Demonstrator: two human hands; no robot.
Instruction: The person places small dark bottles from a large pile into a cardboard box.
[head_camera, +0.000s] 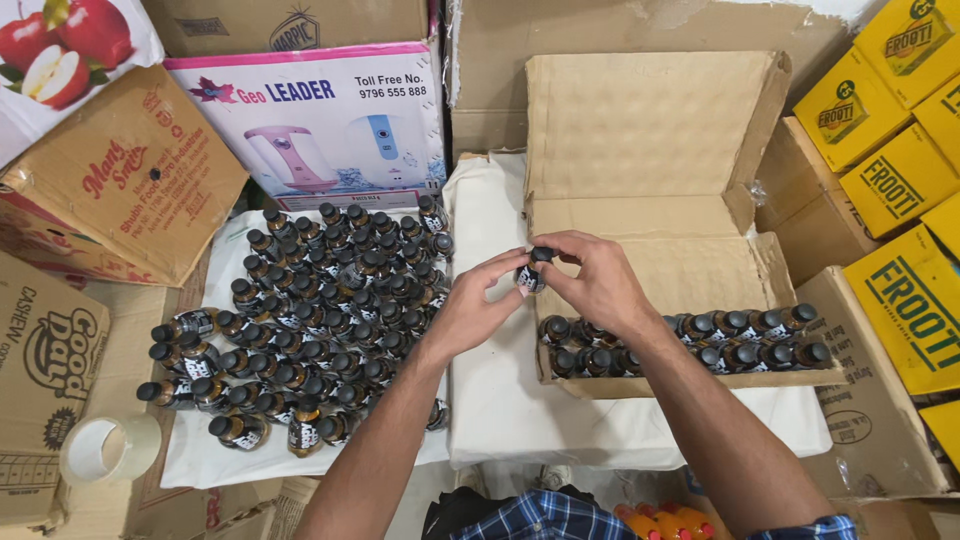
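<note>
At the far left a roll of clear tape (110, 448) lies on a brown carton; next to it a white cloth (200, 462) carries a big crowd of small dark bottles (320, 320), some standing, some lying on their side at the near edge. The left hand (478, 300) comes up over the right border of this crowd; its fingers are closed on one small bottle (530, 275), held in the air between the cloth and the open cardboard box (650, 130). The right hand (595, 280) is also closed on this same bottle, thumb and fingers pinching at the black cap, so both hands meet on it. In the box, against the near wall, two rows of packed bottles (690, 342) lie on their side, caps to the right; further right yellow cartons (900, 180) are stacked. I think the risk is here: the bottle is small and held only by fingertips, so it can slip and fall on the rows below; also the left forearm passes low over the standing bottles, and one careless sweep can knock several down like dominoes.
</note>
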